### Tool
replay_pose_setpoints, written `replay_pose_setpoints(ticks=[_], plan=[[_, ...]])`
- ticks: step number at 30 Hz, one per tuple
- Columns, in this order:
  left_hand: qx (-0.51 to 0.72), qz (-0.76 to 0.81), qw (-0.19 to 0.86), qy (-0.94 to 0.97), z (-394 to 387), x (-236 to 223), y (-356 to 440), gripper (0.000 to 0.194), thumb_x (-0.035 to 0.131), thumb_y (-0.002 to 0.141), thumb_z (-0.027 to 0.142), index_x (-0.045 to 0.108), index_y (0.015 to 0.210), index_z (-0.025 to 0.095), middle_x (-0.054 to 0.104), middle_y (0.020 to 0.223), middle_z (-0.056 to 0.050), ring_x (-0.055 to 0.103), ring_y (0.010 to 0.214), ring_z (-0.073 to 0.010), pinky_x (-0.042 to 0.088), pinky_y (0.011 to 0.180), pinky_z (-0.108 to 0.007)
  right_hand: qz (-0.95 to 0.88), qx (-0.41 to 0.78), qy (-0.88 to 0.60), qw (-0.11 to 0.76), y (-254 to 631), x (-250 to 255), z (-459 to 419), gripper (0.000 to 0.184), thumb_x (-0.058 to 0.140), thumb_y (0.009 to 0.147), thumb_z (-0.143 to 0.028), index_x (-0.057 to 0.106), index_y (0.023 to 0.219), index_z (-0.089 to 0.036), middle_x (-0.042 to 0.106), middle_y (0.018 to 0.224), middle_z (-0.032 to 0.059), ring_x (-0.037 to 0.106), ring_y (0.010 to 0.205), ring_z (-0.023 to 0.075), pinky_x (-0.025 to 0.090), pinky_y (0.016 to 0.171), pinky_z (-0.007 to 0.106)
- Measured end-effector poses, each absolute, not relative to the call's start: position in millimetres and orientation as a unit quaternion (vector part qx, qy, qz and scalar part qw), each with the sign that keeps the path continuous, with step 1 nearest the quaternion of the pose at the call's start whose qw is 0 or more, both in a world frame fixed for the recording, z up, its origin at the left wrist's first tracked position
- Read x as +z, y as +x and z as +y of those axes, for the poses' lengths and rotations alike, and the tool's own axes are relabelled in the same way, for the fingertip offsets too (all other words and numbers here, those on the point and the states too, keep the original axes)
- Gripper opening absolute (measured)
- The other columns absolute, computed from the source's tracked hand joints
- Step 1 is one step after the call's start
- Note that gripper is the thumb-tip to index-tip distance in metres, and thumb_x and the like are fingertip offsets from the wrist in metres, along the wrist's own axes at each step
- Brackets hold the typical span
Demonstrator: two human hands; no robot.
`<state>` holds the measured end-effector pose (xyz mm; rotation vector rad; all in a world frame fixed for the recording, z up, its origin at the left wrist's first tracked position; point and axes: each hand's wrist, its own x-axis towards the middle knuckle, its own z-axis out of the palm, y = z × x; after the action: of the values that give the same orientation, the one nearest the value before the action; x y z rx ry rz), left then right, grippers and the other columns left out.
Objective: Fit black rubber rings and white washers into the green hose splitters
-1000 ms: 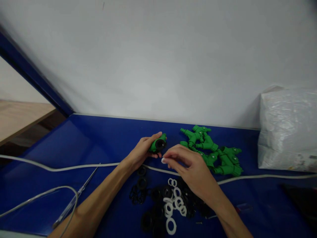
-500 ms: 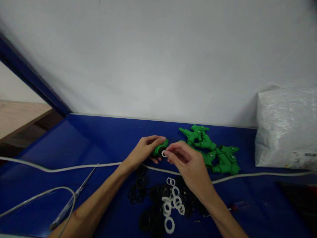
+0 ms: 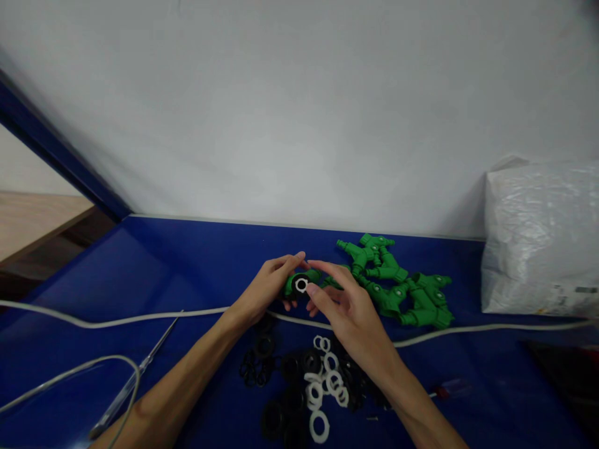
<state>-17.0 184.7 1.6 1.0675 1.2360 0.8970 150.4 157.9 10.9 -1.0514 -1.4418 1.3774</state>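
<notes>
over the blue table [image 3: 206,259], left hand [image 3: 262,290] grips a green fitting [image 3: 313,274], white ring [image 3: 299,290] at its black mouth [image 3: 294,284], can't tell if fully in; right hand [image 3: 353,305] is spread, thumb by the ring. loose white rings [image 3: 312,426] remain unfitted.

Green fittings [image 3: 388,300] on blue table [image 3: 210,255]

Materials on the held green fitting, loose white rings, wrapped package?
Green fitting: probably moulded plastic, low sheen; even colour, no metallic glint.
White rings: likely plastic, matte and opaque; rubber possible.
Package: apparently plastic film, glossy; wrinkles catch light. Contents unclear.
</notes>
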Motion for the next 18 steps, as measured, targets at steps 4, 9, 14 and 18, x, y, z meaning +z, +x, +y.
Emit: replay_pose_setpoints(ticks=[4,9,14,18], plan=[[0.404,0.54,0.571,0.468,185.5,-2.5,-16.7,0.053,0.056,0.087,0.067,0.067,0.089,0.015,0.057,0.06,0.003,0.053,0.047,-0.0115,0.044,0.04,-0.021,-0.548,0.631,-0.4,0.377,149.2,9.3,158.6,0.046,0.066,0.089,-0.045,0.063,0.127,-0.02,0.06,0.134,0.0141,0.072,0.073,0.0144,0.061,0.072,0.033],[0.409,0.549,0.523,0.507,185.6,-5.8,-15.8,0.053,0.049,0.09,0.067,0.067,0.086,0.017,0.054,0.062,0.004,0.051,0.049,-0.0121,0.043,0.044,-0.023,-0.5,0.683,-0.393,0.359,148.8,8.8,160.6,0.052,0.072,0.083,-0.047,0.063,0.124,-0.017,0.076,0.098,0.0083,0.076,0.081,0.0203,0.06,0.085,0.037],[0.414,0.546,0.437,0.583,185.7,-3.2,-17.1,0.052,0.042,0.097,0.058,0.073,0.091,0.017,0.07,0.084,-0.002,0.063,0.084,-0.0192,0.048,0.078,-0.029,-0.455,0.681,-0.416,0.396,148.1,13.0,162.8,0.052,0.078,0.075,-0.044,0.065,0.116,-0.015,0.076,0.084,0.0046,0.076,0.077,0.0221,0.061,0.083,0.038],[0.423,0.486,0.437,0.627,182.2,0.7,-19.3,0.041,0.043,0.1,0.043,0.074,0.11,0.017,0.073,0.11,-0.006,0.063,0.108,-0.0224,0.043,0.1,-0.033,-0.435,0.644,-0.439,0.451,149.1,17.3,165.5,0.045,0.079,0.076,-0.043,0.067,0.111,-0.017,0.076,0.1,0.0061,0.076,0.078,0.0219,0.062,0.082,0.038]])
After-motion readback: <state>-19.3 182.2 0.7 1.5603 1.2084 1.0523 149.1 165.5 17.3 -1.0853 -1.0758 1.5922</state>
